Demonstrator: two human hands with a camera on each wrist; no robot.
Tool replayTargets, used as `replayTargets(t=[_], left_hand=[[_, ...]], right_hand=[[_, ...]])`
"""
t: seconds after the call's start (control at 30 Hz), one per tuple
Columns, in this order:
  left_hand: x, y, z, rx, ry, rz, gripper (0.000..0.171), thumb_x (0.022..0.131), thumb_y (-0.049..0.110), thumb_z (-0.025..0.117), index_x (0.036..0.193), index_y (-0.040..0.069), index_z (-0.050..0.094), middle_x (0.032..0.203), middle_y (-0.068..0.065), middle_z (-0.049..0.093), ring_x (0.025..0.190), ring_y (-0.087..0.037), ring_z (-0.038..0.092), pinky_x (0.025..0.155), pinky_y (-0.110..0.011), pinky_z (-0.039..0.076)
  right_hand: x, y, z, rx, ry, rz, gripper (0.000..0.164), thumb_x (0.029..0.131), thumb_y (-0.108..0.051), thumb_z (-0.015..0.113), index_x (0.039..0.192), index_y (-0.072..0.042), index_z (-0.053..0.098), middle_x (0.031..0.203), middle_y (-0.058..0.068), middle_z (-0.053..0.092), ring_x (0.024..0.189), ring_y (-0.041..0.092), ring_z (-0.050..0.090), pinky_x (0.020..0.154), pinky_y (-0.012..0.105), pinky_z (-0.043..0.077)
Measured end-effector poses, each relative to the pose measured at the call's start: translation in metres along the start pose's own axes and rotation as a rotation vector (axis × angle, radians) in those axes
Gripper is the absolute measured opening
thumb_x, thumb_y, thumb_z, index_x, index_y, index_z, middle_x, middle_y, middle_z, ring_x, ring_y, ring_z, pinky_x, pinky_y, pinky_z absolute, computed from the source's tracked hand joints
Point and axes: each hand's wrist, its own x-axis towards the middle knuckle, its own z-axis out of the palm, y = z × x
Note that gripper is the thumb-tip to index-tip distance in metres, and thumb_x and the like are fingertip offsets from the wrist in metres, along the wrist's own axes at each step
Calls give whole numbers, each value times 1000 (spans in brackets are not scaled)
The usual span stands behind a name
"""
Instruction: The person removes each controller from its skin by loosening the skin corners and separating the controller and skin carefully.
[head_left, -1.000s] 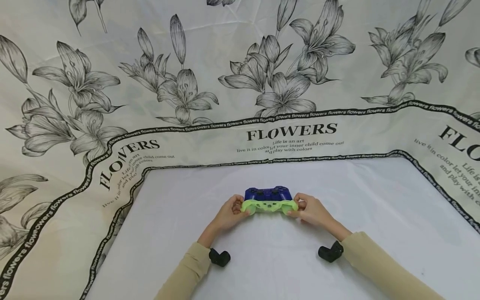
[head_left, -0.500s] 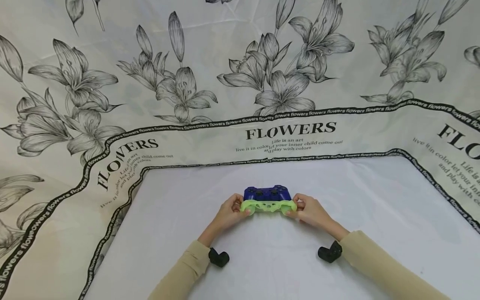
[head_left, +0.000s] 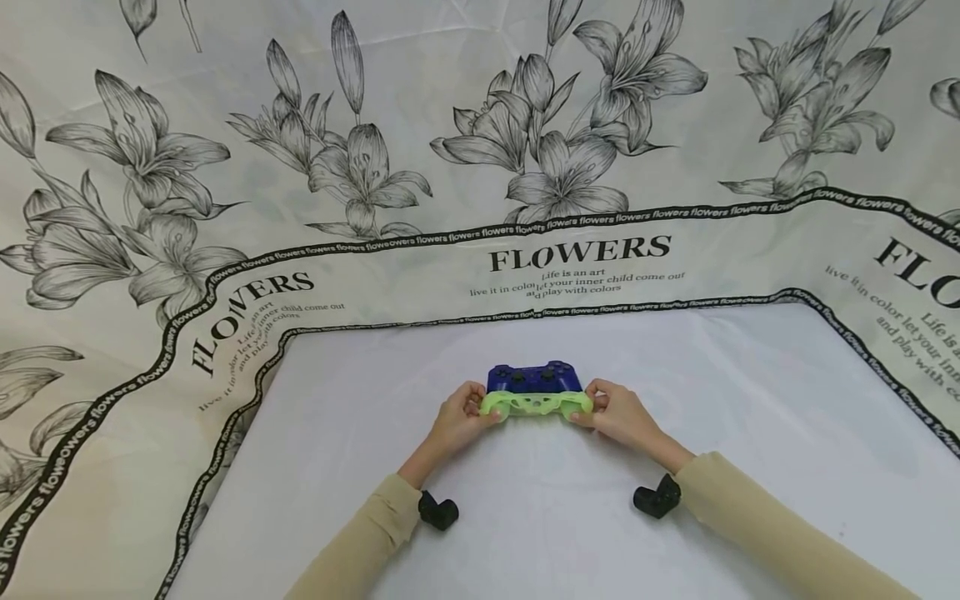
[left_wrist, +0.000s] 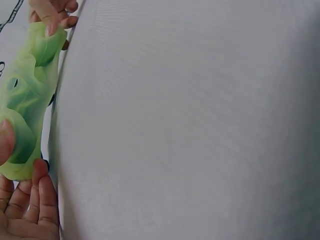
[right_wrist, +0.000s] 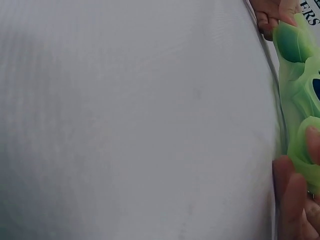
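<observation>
A blue game controller (head_left: 534, 379) with dark thumbsticks is near the middle of the head view. Across its near side lies a translucent lime-green silicone cover (head_left: 536, 405) with cut-out holes. My left hand (head_left: 459, 418) pinches the cover's left end between thumb and fingers. At the other end my right hand (head_left: 624, 418) pinches it the same way. In the left wrist view the green cover (left_wrist: 31, 85) hides most of the controller. The right wrist view shows the cover (right_wrist: 295, 75) too, with dark blue behind one hole.
A white cloth-covered table (head_left: 540, 517) lies under the hands. Behind and beside it hangs a floral cloth (head_left: 390, 287) with printed FLOWERS lettering. Black wrist devices (head_left: 438, 511) sit at both beige sleeves (head_left: 765, 517).
The whole scene has shifted slightly in the head view. Both hands keep their pinch on the cover, which tilts a little and sits marginally higher in view.
</observation>
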Motion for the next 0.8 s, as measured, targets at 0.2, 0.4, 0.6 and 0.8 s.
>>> replayTargets(t=[0.2,0.4,0.6,0.8], left_hand=[[4,-8,3,-13,-10,-37,31,82,10,76,101,5,52,85,0,48,70,-11,42,62,-19,38],[1,-7,1,60,-26,-24,29,82,12,75,96,9,49,81,1,45,67,-11,39,59,-20,34],[5,-1,-1,120,-59,-11,30,83,15,75,96,10,49,82,1,45,70,-11,40,61,-21,33],[5,2,-2,202,-73,13,31,83,19,75,95,9,48,81,1,46,68,-11,40,60,-21,33]], right_hand=[[-3,2,1,-17,34,-8,34,79,-26,77,95,-5,56,67,2,63,52,11,54,52,25,40],[-1,4,6,-12,40,-20,33,78,-25,78,93,-3,59,67,1,62,51,11,54,50,24,40],[-3,3,2,-78,58,-63,31,77,-25,78,87,-5,58,62,-1,58,52,10,49,50,23,35],[-6,-1,0,-156,91,-130,31,75,-27,79,81,-7,56,57,-4,47,53,10,39,50,22,28]])
